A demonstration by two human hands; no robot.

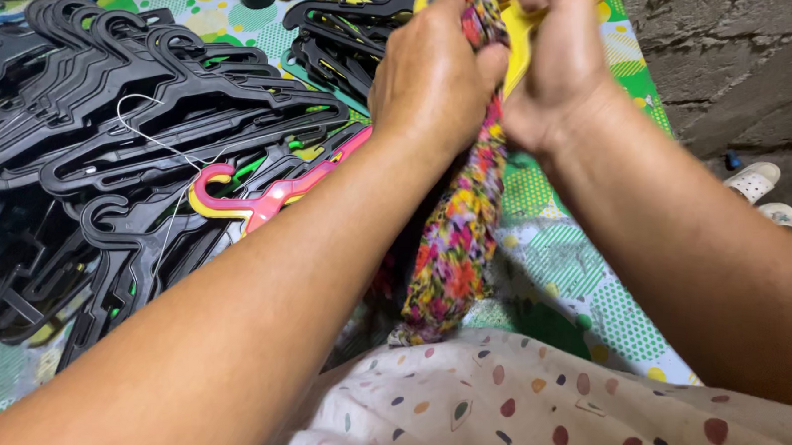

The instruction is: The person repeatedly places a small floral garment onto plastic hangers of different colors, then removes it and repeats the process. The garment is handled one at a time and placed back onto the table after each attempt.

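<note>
Left hand (430,74) closed around a twisted strip of floral cloth (459,229), fingers curled tight and pinching it against a yellow plastic hanger (520,43). Right hand (563,64) just beside, touching the left, fingers pressed together over the same hanger and cloth. Cloth hanging down between both forearms toward a dotted garment (529,404). To the left, a heap of black hangers (143,127) on a green patterned mat (549,269), with a pink hanger (279,192) on top. White sandals (755,180) on the concrete floor at far right.
</note>
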